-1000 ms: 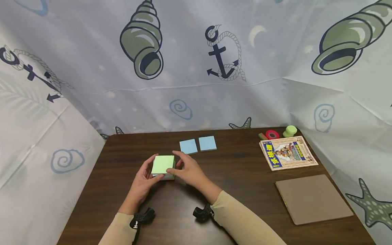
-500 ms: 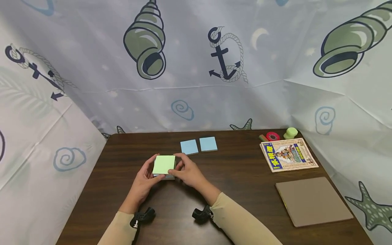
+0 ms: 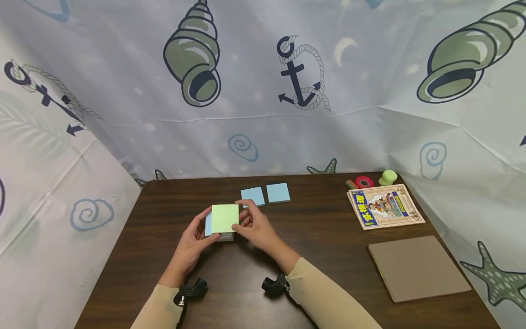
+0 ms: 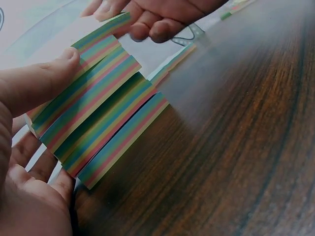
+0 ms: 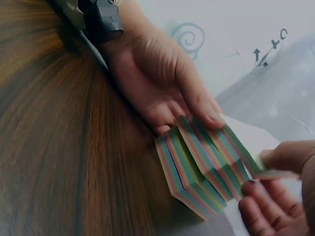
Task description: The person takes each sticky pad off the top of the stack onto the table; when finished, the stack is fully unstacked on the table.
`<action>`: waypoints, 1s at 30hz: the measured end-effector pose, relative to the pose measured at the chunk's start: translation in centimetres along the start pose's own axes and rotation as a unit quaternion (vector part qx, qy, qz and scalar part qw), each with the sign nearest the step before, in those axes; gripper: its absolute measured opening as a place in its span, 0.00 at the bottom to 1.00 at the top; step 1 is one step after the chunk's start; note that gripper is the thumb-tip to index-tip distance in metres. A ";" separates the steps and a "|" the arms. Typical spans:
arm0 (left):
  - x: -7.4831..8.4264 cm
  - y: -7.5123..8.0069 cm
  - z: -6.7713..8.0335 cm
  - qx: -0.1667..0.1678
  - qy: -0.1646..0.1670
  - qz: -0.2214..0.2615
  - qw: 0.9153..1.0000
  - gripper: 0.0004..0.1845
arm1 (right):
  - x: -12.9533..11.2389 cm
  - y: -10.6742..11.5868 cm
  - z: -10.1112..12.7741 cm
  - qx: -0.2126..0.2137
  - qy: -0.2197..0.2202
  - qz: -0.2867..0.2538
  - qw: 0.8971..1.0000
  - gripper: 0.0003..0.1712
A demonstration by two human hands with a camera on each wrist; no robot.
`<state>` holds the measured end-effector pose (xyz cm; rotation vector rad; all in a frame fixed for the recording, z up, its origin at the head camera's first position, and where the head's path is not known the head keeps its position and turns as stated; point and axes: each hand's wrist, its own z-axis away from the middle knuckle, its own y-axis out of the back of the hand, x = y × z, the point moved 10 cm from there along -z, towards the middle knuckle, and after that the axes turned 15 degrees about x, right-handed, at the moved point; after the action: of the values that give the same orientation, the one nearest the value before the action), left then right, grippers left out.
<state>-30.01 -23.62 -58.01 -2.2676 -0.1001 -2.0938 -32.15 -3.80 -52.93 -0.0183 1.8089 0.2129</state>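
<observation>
In the left wrist view we see the stack's (image 4: 98, 105) top washed out; the right hand (image 3: 259, 232) is cut off there. In the head view we see that hand gripping the green pad's (image 3: 224, 218) right side — thumb near, index finger far. The left hand (image 3: 190, 244) grips the stack below — on the table (image 3: 320, 256), left of centre.

Left grip (image 4: 22, 91) holds striped stack (image 4: 101, 110), layers askew; right grip (image 4: 167, 12) at top pad (image 4: 109, 25); wood tabletop (image 4: 236, 147).
</observation>
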 end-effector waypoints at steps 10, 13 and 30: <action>0.1 -0.2 -0.6 -0.003 -0.015 0.030 0.999 0.51 | -0.7 3.5 -0.7 0.030 0.019 -0.117 0.993 0.38; 0.0 0.0 -0.6 -0.006 -0.022 0.024 0.999 0.52 | -0.6 5.0 -0.9 0.045 0.033 -0.111 0.992 0.35; -0.3 0.0 -0.3 -0.015 -0.014 0.002 1.000 0.54 | 4.4 16.3 -1.3 0.207 0.036 -0.136 0.968 0.19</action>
<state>-30.34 -23.64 -58.28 -2.3123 -0.0646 -2.0763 -36.51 12.50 -54.65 0.0209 1.8684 -0.3671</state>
